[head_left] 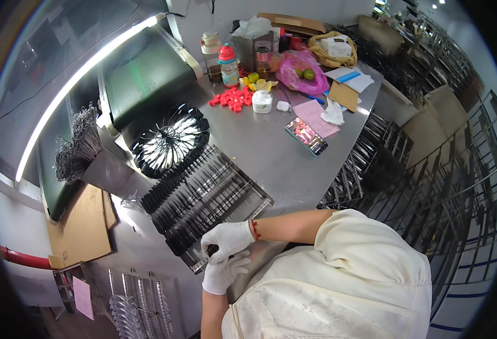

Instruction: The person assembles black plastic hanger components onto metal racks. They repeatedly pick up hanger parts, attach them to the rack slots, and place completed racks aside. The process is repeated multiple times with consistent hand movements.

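Note:
My right hand [230,239], in a white glove with a red band at the wrist, is closed around a small dark piece [212,248] whose kind I cannot make out. Just below it, and touching it, my white-gloved left hand [223,274] has its fingers curled; what they hold is hidden. Both hands are at the near corner of a metal rack [250,198], which carries rows of slim metal pieces with black handles [176,195]. Beyond the rack lies a round, fanned pile of similar black-ended shiny pieces [172,138].
A phone [306,137] lies on the steel table [248,144], beyond it red plastic pieces [232,99], bottles [228,66] and a pink bag [302,72]. Left stand a bin of wire hooks [82,147] and cardboard [82,229]. Metal racks [361,161] stand at right.

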`<state>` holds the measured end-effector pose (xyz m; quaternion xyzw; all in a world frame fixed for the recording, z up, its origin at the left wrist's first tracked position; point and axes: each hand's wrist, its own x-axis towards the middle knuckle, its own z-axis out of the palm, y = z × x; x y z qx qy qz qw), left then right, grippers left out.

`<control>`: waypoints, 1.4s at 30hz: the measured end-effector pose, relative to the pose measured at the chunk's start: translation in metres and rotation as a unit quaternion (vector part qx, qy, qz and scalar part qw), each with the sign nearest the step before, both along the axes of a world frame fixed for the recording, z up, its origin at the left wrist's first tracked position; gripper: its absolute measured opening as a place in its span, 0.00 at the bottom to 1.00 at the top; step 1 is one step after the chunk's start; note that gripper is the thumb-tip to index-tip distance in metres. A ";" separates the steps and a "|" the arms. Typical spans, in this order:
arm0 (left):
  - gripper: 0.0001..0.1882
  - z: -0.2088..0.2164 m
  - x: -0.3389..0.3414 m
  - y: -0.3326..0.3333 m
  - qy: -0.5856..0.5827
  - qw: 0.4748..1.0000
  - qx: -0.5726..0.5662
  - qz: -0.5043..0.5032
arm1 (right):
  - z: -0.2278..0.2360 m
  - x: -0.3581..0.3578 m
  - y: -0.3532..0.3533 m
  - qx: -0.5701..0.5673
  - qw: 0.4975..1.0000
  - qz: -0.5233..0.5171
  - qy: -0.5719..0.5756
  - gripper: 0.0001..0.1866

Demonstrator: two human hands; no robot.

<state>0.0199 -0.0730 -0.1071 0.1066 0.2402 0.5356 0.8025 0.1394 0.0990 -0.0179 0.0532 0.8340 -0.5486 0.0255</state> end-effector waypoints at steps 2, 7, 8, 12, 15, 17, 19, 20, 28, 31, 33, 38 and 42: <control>0.23 0.015 0.007 0.005 0.031 0.999 0.015 0.021 | -0.010 -0.004 0.002 -0.011 0.999 0.009 0.036 0.19; 0.15 0.004 0.003 0.001 0.003 0.999 0.054 -0.005 | 0.004 -0.001 -0.011 -0.001 0.997 0.019 0.073 0.29; 0.14 0.014 0.001 0.004 0.031 0.998 0.055 -0.015 | 0.017 0.004 -0.010 -0.015 0.997 0.017 0.075 0.31; 0.11 -0.001 -0.003 -0.014 0.496 0.849 0.138 0.115 | 0.009 0.013 -0.008 -0.082 0.989 -0.037 0.121 0.39; 0.13 0.035 0.003 -0.035 0.417 0.900 0.102 0.073 | 0.038 0.019 -0.020 0.052 0.997 0.025 0.044 0.42; 0.13 0.032 0.004 -0.039 0.375 0.918 0.100 0.085 | 0.033 0.019 -0.031 0.102 0.991 0.006 0.084 0.42; 0.14 0.042 -0.001 -0.049 0.262 0.962 0.060 0.050 | 0.035 0.020 -0.042 0.109 0.991 -0.015 0.078 0.45; 0.14 0.041 0.003 -0.052 0.197 0.977 0.054 0.056 | 0.039 0.020 -0.045 0.092 0.993 -0.003 0.070 0.45; 0.18 0.031 0.012 -0.068 0.282 0.949 0.069 0.123 | 0.056 0.020 -0.060 0.076 0.997 -0.001 0.010 0.47; 0.17 0.050 0.011 -0.078 0.395 0.912 0.059 0.094 | 0.041 0.018 -0.070 -0.011 0.998 0.008 0.066 0.45; 0.17 0.056 0.011 -0.084 0.363 0.928 0.021 0.084 | 0.037 0.018 -0.080 -0.062 0.996 -0.006 0.069 0.44; 0.16 0.061 0.011 -0.093 0.327 0.934 0.055 0.137 | 0.019 0.018 -0.095 -0.060 0.992 -0.038 0.102 0.37; 0.17 0.054 0.014 -0.098 0.329 0.920 0.127 0.171 | 0.004 0.016 -0.107 -0.041 0.981 -0.043 0.183 0.32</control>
